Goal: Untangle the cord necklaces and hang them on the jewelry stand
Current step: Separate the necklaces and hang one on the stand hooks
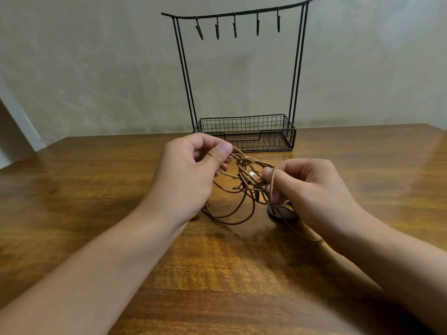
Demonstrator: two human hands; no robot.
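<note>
A tangle of brown cord necklaces (244, 180) hangs between my two hands above the wooden table (96, 177). My left hand (191, 172) pinches several strands at the upper left of the knot between thumb and fingers. My right hand (312, 187) pinches cords at the right side, and one strand loops over its forefinger. Loose loops droop onto the table below. A round pale pendant (281, 210) lies under my right hand, partly hidden. The black wire jewelry stand (244, 68) rises behind, its several hooks (235, 27) bare.
The stand's mesh basket base (244, 131) sits at the table's far edge, just beyond my hands. A pale wall stands close behind it. Bare wooden tabletop spreads to the left, right and front of my arms.
</note>
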